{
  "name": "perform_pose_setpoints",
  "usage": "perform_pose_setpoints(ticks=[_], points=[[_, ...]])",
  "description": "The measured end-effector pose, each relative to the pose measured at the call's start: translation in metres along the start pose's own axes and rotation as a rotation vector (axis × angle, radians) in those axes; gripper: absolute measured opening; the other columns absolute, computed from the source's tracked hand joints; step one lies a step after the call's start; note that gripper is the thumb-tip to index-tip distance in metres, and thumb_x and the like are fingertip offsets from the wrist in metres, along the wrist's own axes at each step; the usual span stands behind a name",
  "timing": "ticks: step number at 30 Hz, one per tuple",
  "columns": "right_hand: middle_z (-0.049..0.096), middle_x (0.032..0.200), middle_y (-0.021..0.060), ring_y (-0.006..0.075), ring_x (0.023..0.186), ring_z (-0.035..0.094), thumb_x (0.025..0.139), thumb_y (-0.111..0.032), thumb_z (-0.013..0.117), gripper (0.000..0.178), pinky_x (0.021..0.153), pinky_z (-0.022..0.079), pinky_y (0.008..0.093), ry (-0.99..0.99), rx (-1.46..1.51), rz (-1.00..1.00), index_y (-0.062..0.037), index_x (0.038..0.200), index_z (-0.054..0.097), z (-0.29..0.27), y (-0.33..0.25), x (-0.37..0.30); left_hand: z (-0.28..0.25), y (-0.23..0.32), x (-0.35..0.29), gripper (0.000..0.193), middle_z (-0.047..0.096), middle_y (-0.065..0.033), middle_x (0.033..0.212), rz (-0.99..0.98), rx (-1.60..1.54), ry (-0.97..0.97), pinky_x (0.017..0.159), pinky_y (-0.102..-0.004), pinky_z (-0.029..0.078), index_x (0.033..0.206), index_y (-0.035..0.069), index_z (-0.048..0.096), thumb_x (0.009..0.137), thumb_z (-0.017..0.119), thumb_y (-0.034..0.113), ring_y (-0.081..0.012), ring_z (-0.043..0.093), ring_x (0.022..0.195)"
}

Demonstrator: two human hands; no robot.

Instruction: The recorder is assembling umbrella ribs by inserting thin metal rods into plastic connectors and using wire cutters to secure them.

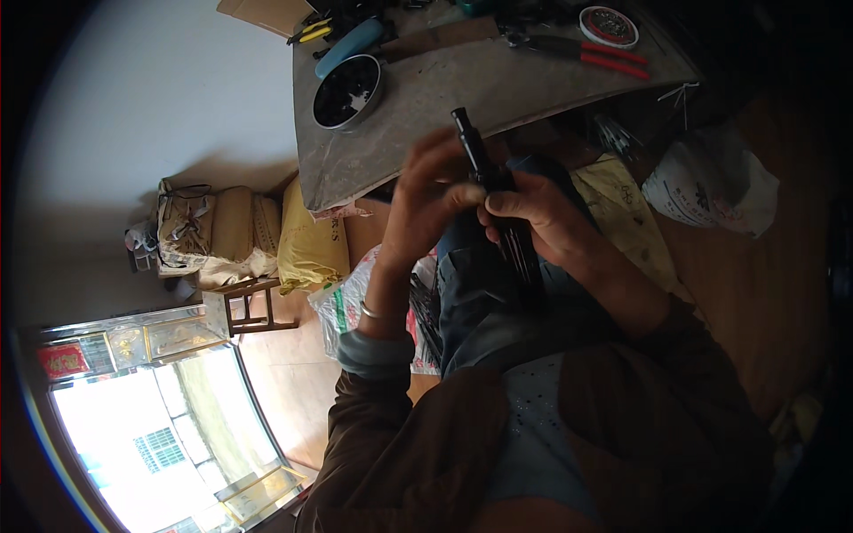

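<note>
In front of my lap I hold a black umbrella frame point(519, 253), folded, with a stepped cylindrical end pointing up and away and thin shiny ribs running down toward my thighs. My right hand point(538, 211) is closed around it just below the collar, thumb on top. At the same collar, from the left, my left hand point(434, 195) pinches with thumb and fingers; its upper fingers are blurred. Whatever small part lies between the two thumbs is hidden.
Ahead stands a grey worktable point(426, 84) with a bowl of black parts point(347, 91), red-handled pliers point(613, 59) and a round tin point(609, 27). A white sack point(711, 182) lies right; yellow sacks point(311, 235) and a wooden stool point(251, 306) are left.
</note>
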State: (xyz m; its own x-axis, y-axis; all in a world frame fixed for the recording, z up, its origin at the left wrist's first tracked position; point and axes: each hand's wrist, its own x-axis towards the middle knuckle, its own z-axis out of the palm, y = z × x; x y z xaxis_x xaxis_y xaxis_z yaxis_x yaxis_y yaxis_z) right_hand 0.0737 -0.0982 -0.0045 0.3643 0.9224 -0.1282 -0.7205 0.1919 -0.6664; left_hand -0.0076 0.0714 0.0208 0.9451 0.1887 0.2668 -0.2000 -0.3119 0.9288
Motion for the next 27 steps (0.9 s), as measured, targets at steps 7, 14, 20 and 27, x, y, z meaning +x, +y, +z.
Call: perform_pose_setpoints(ticks=[7,14,20,27], points=[[0.058,0.083,0.0002,0.0097,0.076,0.056,0.083,-0.018,0.066,0.017,0.067,0.046,0.0255,0.273,-0.066,-0.166,-0.0075,0.095,0.059,0.001,-0.007,0.005,0.048,0.077,-0.044,0.071,0.059,-0.0108,0.106,-0.17,-0.873,-0.147,0.083,-0.0322,0.046,0.129,-0.004,0.044,0.081,0.071,0.041,-0.0184,0.059,0.092],[0.06,0.083,-0.0013,0.0024,0.072,0.053,0.083,-0.013,0.068,0.031,0.062,0.042,0.0187,0.381,-0.117,-0.36,-0.0053,0.113,0.062,0.013,0.013,0.031,0.051,0.031,0.009,0.039,0.06,-0.0007,0.078,-0.208,-0.189,0.569,0.05,-0.0201,0.044,0.117,-0.003,0.055,0.082,0.067,0.006,-0.0058,0.054,0.062],[0.062,0.086,0.0022,0.0086,0.073,0.058,0.083,-0.011,0.068,0.035,0.065,0.047,0.0218,0.414,-0.241,-0.586,-0.0012,0.116,0.06,0.01,0.031,0.048,0.04,0.023,0.018,0.029,0.068,-0.0045,0.083,-0.298,-0.103,0.457,0.062,-0.0216,0.049,0.106,-0.005,0.064,0.08,0.069,0.009,-0.0061,0.06,0.072],[0.065,0.086,0.008,0.0147,0.069,0.062,0.081,-0.017,0.07,0.024,0.061,0.049,0.0276,0.449,-0.594,-0.659,0.0,0.097,0.064,-0.003,0.012,0.027,0.04,0.028,0.011,0.027,0.068,-0.0032,0.084,-0.327,-0.12,0.469,0.067,-0.0216,0.049,0.105,-0.005,0.064,0.081,0.068,0.008,-0.0072,0.061,0.074]])
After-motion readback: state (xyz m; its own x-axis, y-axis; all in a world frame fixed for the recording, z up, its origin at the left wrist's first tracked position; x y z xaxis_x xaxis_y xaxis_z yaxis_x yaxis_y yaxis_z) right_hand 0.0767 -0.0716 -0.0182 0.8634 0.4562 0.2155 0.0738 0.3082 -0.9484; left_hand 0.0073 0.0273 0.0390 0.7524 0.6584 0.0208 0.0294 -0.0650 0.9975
